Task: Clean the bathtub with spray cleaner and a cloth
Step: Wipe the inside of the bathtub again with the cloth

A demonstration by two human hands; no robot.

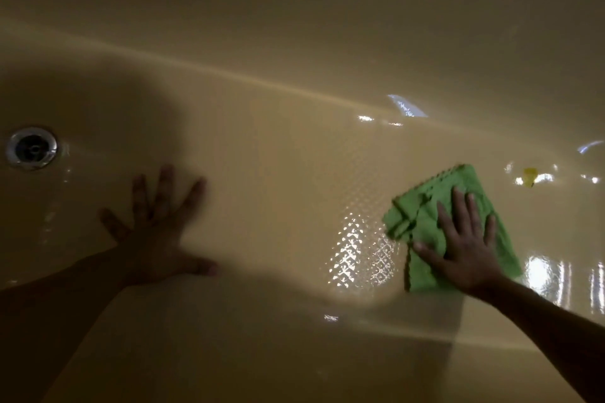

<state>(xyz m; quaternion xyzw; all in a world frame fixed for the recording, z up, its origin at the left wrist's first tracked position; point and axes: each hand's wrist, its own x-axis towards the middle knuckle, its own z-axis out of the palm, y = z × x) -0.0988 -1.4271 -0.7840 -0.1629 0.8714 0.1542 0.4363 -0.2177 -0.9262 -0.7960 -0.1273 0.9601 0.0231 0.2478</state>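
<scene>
Cloth (422,226), green, lies under flat right hand (465,249) on bathtub (278,180) floor; left hand (157,235) rests splayed flat near drain (31,148).

I see the green cloth (422,226) lying on the bathtub (262,157) floor towards its right end, pressed flat under the right hand (465,249), its left edge bunched into folds. The cream tub floor beside it is dimpled, wet and shiny.
</scene>
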